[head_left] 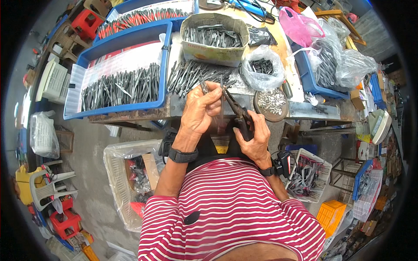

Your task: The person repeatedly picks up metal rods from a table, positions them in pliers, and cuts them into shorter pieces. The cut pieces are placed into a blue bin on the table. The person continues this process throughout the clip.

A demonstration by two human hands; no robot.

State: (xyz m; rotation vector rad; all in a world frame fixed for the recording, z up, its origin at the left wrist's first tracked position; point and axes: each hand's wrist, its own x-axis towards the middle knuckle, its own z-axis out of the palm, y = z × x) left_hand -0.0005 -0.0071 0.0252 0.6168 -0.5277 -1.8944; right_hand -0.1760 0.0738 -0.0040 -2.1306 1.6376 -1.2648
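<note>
Closed around a pair of dark pliers (235, 105), my right hand (254, 135) keeps the tool pointed up and to the left at the table's front edge. My left hand (200, 107) pinches a slim grey metal piece (203, 84) between thumb and fingers, close to the pliers' jaws. Whether the jaws grip anything is too small to tell. Just beyond my hands lies a loose pile of slim dark metal pieces (187, 77). A round dish of small silvery parts (271, 103) sits right of the pliers.
At the left, a blue tray (115, 114) holds many slim dark pieces. A cardboard box (213, 55) and a clear bag of small black parts (262, 80) stand behind the pile. Another blue tray (324, 91) is at the right. Crates (114, 182) flank me on the floor.
</note>
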